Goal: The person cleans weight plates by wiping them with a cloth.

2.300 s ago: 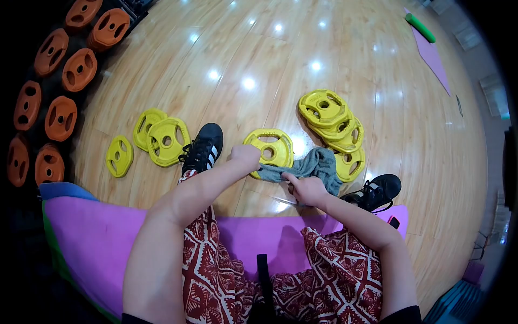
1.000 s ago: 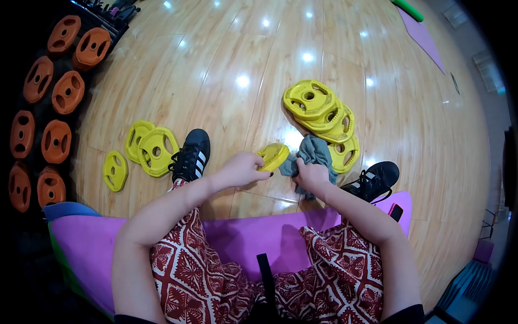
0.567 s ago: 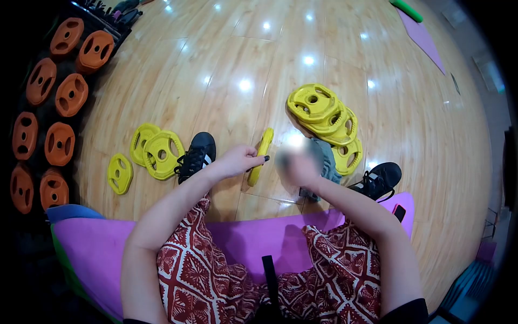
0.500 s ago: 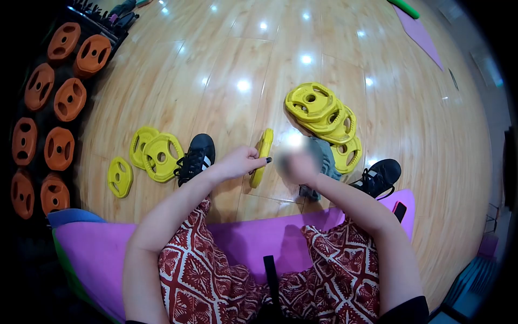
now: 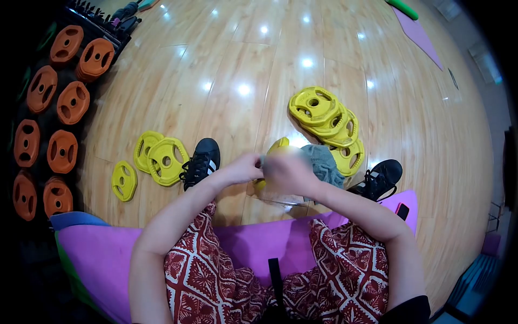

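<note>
A yellow weight plate (image 5: 279, 144) stands on edge between my hands, mostly covered by them. My left hand (image 5: 244, 168) is closed on its near left side. Over the plate's face lies my right hand (image 5: 294, 174), partly smeared, closed on a grey-green cloth (image 5: 325, 164) that bunches out to its right. The cloth's part against the plate is hidden. Beyond the cloth, several yellow plates (image 5: 314, 102) lie overlapping on the floor. Left of my left shoe (image 5: 202, 162) rest two overlapping yellow plates (image 5: 175, 153) and a single plate (image 5: 124, 181).
A rack of orange plates (image 5: 73, 102) stands at the left. Beneath my legs is a purple mat (image 5: 102, 248), with a phone (image 5: 402, 210) on its right end. My right shoe (image 5: 386, 175) is beside the cloth. A green roll (image 5: 402, 9) lies far right.
My right hand has moved left with the cloth, from beside the plate onto it. The plate has tilted, and its face is now largely covered.
</note>
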The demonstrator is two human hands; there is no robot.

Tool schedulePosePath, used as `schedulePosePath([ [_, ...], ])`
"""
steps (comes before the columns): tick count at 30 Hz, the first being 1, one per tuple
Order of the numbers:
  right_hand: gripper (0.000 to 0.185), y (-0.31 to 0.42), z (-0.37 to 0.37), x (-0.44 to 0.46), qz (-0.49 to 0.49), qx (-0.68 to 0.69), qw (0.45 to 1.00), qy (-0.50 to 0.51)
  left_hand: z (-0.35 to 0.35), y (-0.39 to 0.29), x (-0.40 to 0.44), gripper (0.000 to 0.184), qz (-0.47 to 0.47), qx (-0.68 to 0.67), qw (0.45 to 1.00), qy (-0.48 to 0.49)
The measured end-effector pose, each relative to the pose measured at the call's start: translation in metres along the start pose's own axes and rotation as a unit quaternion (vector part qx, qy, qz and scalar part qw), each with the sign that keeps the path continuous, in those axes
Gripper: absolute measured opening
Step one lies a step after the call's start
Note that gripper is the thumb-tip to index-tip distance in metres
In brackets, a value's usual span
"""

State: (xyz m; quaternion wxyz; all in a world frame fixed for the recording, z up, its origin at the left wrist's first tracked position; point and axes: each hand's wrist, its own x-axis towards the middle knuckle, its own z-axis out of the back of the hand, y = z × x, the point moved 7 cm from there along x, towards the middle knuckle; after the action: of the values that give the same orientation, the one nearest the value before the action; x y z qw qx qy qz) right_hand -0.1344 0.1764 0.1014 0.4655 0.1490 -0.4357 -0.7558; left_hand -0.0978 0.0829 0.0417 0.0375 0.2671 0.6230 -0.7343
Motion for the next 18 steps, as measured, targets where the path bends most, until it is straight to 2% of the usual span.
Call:
schedulePosePath([
  [1, 0.015, 0.008, -0.005, 0.003, 0.005, -0.063, 0.998, 0.032, -0.001, -0.005, 0.0, 0.021, -0.038, 0.006, 0.999, 0.002],
  [2, 0.016, 0.01, -0.01, 0.004, 0.009, -0.125, 0.99, 0.063, -0.001, -0.005, 0.001, 0.021, -0.036, 0.007, 0.999, 0.004],
  [4, 0.015, -0.003, -0.013, 0.004, -0.025, -0.147, 0.987, 0.056, -0.003, -0.011, 0.0, 0.022, -0.034, -0.058, 0.998, 0.003],
  [6, 0.02, -0.006, -0.014, 0.003, 0.007, -0.197, 0.979, 0.044, -0.003, -0.013, -0.001, 0.021, -0.015, -0.046, 0.999, 0.02],
  [10, 0.028, -0.006, -0.005, -0.008, 0.062, -0.192, 0.979, 0.005, 0.002, -0.005, 0.0, 0.018, 0.034, -0.002, 0.999, 0.037],
  [13, 0.039, -0.011, 0.0, -0.016, 0.007, -0.073, 0.997, -0.023, 0.003, -0.009, -0.003, 0.015, 0.023, -0.009, 0.999, 0.032],
  [16, 0.046, -0.017, -0.005, -0.021, 0.059, -0.094, 0.993, -0.048, 0.003, -0.008, -0.002, 0.017, 0.008, -0.033, 0.999, 0.042],
  [18, 0.052, -0.019, -0.009, -0.022, 0.082, -0.167, 0.982, -0.02, 0.007, -0.009, -0.005, 0.017, 0.023, -0.048, 0.998, 0.028],
])
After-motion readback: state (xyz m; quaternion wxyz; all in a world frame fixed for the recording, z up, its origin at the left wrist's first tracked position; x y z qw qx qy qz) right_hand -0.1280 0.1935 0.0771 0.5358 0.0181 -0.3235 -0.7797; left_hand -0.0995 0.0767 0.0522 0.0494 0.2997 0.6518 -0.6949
